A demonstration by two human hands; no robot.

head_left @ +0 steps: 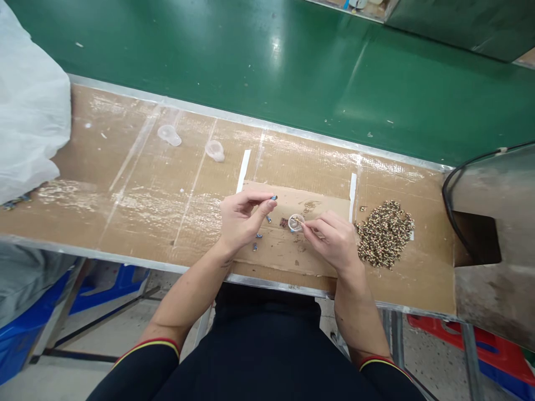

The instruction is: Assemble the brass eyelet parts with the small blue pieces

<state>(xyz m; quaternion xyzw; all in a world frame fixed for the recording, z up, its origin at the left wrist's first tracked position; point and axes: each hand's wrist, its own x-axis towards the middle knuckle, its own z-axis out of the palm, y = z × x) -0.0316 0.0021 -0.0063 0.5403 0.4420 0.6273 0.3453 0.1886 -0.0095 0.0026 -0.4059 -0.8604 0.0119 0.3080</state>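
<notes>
My left hand [246,216] pinches a small blue piece with a dark tip [274,197] between thumb and fingertips, raised above a cardboard sheet [276,262]. My right hand [332,239] is closed at the fingertips over a small round clear cup [296,223]. A tiny yellowish piece shows at those fingertips, too small to name. On the sheet near my left hand lie several more small blue pieces [259,235]. Left of the cup sits a small dark reddish-brown item [283,222].
A pile of small black-and-tan parts [385,234] lies to the right. Two clear plastic cups [214,150] rest further left. White tape strips [353,196] flank the sheet. A metal box with a black cable [453,184] stands at right; white cloth [33,100] is at left, beyond it a green surface [234,61].
</notes>
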